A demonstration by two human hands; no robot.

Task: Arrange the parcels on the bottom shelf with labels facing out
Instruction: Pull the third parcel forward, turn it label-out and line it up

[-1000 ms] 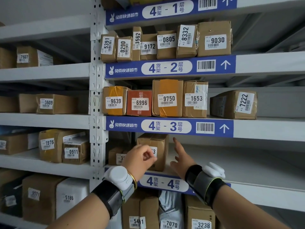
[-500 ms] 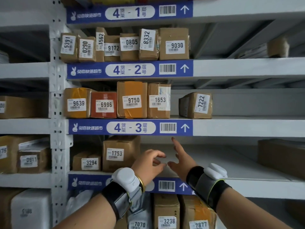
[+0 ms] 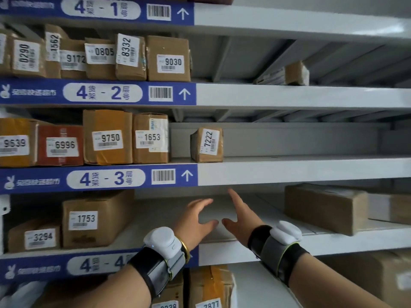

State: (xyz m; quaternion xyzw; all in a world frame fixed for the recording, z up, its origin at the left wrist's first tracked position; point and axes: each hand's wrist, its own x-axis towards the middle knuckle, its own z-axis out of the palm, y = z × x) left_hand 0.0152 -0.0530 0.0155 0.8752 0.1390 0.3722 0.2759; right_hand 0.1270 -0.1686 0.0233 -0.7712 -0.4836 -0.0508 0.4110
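Observation:
My left hand (image 3: 194, 221) and my right hand (image 3: 239, 218) reach side by side over a bare stretch of the shelf marked 4-4 (image 3: 333, 245), fingers apart, holding nothing. Left of them stand parcel 1753 (image 3: 93, 218) and the smaller parcel 3294 (image 3: 35, 237), labels facing out. To the right lies a long brown parcel (image 3: 322, 207) with no label showing, and a white-ended parcel (image 3: 391, 207) behind it. Below, parcel 7877 (image 3: 211, 287) and a neighbour peek out between my forearms.
Upper shelves hold labelled boxes: 9750 (image 3: 107, 138), 1653 (image 3: 151, 138), 7222 (image 3: 208, 144) standing alone, 9030 (image 3: 169, 60). Another brown box (image 3: 378, 276) sits at the lower right. Shelf edges project toward me above and below my hands.
The view has swung right and closer to the shelves. My left hand has opened from a loose fist, and both hands have reached further in over shelf 4-4.

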